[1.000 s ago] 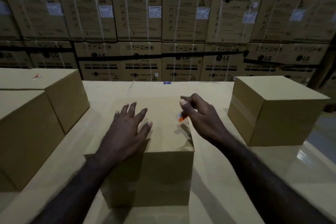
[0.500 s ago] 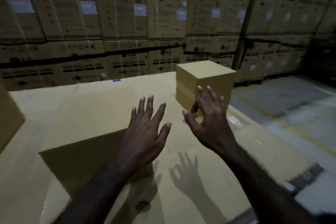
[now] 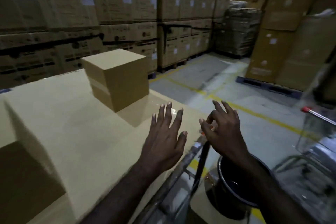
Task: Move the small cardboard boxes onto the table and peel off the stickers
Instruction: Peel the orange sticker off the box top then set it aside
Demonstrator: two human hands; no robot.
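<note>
**Sticker pinched off, hands over the worktop edge**

The right hand (image 3: pixel 224 131) hovers past the right edge of the worktop (image 3: pixel 72 123), its grip closed on a small orange sticker (image 3: pixel 203 133) pinched between thumb and forefinger, the other fingers fanned upward. The left hand (image 3: pixel 166 136) floats above the worktop with fingers spread straight, holding nothing. One small cardboard box (image 3: pixel 116 78) stands upright near the far right corner of the worktop, a strip of clear tape across its left face. A second box (image 3: pixel 27 151) sits at the near left, blurred and partly cut off by the frame. Below the right forearm a black bucket (image 3: pixel 234 191) stands on the floor beside the worktop, and a metal trolley (image 3: pixel 316 142) with a red-capped handle is at the far right. Tall stacked cartons (image 3: pixel 127 14) line the wall behind
</note>
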